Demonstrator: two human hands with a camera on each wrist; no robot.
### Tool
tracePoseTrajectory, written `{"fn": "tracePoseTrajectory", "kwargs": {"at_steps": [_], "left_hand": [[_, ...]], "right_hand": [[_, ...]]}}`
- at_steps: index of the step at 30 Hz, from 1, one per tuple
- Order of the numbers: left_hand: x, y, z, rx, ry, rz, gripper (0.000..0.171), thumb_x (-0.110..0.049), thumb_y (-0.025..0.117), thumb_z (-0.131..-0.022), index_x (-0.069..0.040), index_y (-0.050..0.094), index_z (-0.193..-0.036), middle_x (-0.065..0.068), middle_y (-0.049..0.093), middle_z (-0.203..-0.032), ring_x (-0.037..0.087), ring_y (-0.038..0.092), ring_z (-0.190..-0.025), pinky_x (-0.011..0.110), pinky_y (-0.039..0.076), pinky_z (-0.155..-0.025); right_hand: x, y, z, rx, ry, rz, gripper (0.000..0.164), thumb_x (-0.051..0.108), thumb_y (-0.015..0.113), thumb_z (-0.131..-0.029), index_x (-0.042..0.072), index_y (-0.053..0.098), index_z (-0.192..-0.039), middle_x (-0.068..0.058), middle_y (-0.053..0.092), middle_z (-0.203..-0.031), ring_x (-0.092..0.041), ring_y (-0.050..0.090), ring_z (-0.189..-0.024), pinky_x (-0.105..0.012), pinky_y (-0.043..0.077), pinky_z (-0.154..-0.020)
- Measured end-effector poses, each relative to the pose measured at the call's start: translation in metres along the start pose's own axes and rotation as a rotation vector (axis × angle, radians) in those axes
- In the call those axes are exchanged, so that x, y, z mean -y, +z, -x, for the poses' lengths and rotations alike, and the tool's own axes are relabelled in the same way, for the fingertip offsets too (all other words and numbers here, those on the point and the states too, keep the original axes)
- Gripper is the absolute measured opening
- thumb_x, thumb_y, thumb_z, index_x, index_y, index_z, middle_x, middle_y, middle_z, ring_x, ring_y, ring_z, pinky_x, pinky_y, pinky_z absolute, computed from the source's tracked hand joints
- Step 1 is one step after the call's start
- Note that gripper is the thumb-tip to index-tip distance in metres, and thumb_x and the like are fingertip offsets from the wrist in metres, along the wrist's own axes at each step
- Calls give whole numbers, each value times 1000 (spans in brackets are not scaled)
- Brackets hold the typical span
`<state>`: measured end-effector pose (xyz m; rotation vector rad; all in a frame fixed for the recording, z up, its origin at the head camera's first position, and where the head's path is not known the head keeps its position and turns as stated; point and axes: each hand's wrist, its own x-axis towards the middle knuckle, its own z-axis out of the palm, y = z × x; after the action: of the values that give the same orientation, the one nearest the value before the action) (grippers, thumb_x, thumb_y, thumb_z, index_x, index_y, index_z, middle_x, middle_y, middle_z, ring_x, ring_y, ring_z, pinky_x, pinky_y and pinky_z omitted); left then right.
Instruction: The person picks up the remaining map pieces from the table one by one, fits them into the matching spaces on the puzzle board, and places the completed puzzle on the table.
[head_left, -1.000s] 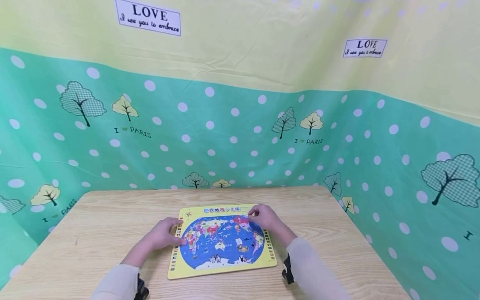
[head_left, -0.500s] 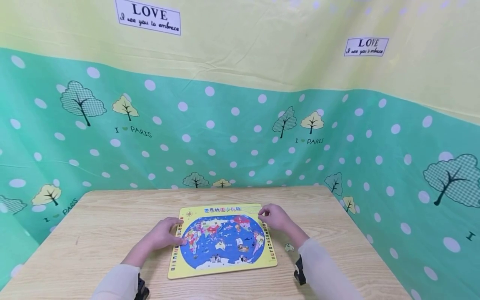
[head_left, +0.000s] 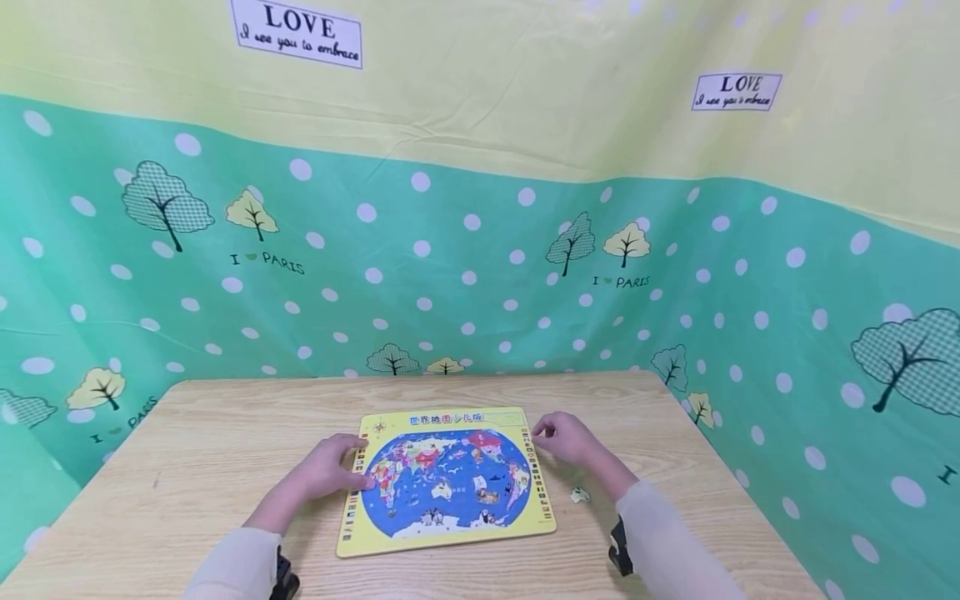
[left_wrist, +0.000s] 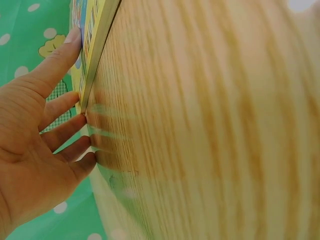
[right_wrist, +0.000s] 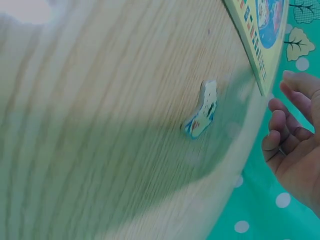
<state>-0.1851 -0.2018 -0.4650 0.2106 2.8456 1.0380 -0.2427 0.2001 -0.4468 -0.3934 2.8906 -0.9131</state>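
A yellow-bordered world map puzzle board lies flat on the wooden table, its blue oval map filled with coloured land shapes. My left hand rests at the board's left edge, thumb on the map side and the other fingers spread along the edge, as the left wrist view also shows. My right hand hovers just off the upper right corner with fingers loosely bent and nothing between them. On the table to the board's right lies a loose puzzle piece, whitish with a blue end, below my right hand.
The light wooden table ends at a green and yellow curtain with dots and trees, hanging behind and at the right. A black wrist strap device sits under my right sleeve, another under the left.
My right hand has drawn back to the right from the map's upper right part to beyond the board's edge. The loose piece has come into sight. My left hand stays put.
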Motion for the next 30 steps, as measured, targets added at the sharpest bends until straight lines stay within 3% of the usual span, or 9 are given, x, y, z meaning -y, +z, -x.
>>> {"fn": "tracePoseTrajectory", "kwargs": {"at_steps": [15, 30], "left_hand": [[-1, 0, 0, 2, -18, -5, 80, -34, 83, -64, 1, 52, -128, 28, 44, -137, 50, 36, -128, 62, 32, -106], [-1, 0, 0, 9, -33, -9, 82, -37, 83, -63, -1, 51, -130, 28, 41, -139, 51, 33, -129, 64, 30, -106]], "right_hand": [[-8, -14, 18, 46, 1, 39, 8, 14, 67, -83, 9, 67, -89, 0, 55, -73, -13, 49, -67, -24, 44, -56], [-19, -33, 43, 188, -69, 69, 16, 15, 70, -79, 7, 67, -92, 0, 57, -74, -11, 49, -65, -20, 44, -54]]}}
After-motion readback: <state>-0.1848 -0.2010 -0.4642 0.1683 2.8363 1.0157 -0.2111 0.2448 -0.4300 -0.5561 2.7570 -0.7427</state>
